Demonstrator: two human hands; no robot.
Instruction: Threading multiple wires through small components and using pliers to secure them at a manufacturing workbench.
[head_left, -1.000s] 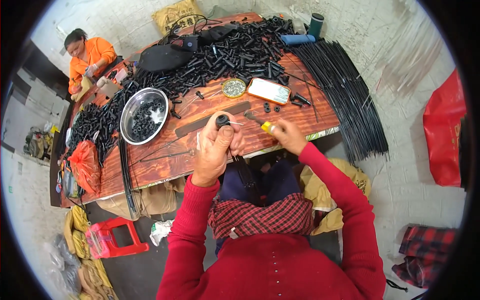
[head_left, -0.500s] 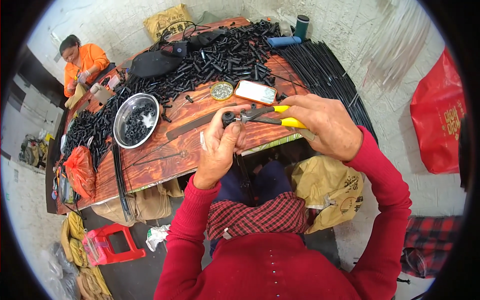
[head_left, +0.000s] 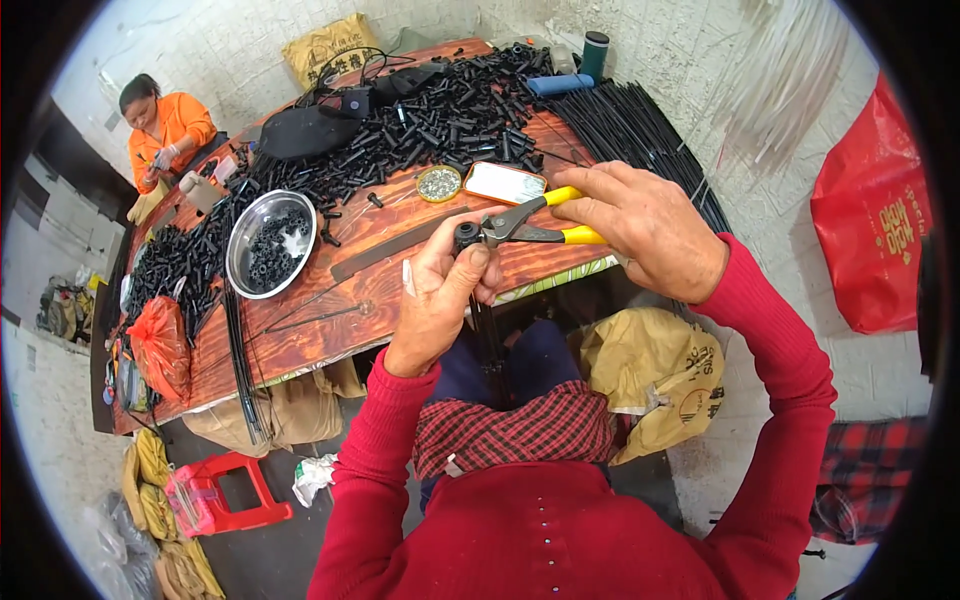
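In front of my chest, my left hand (head_left: 440,295) is closed round a black round-ended plastic fitting (head_left: 466,235). Thin black rods (head_left: 487,335) hang down below that hand toward my lap. My right hand (head_left: 650,235) grips yellow-handled pincers (head_left: 520,222), the two handles spread apart. Their metal jaws meet the side of the fitting by my left fingertips. Whatever small piece sits between the jaws is too small to make out. On the table just beyond are a round tin of small metal pieces (head_left: 439,183) and a white rectangular tray with an orange rim (head_left: 506,167).
Black plastic tubes (head_left: 460,120) are heaped across the wooden table (head_left: 385,285). A steel bowl (head_left: 238,280) of black parts stands left, beside a red plastic bag (head_left: 160,345). Long black rods (head_left: 650,135) lie at right. A person in orange (head_left: 180,125) works at the far left.
The pincers' handles have spread wider, with my right hand's fingers opening out and the hand rising slightly. My left hand keeps its hold on the fitting.
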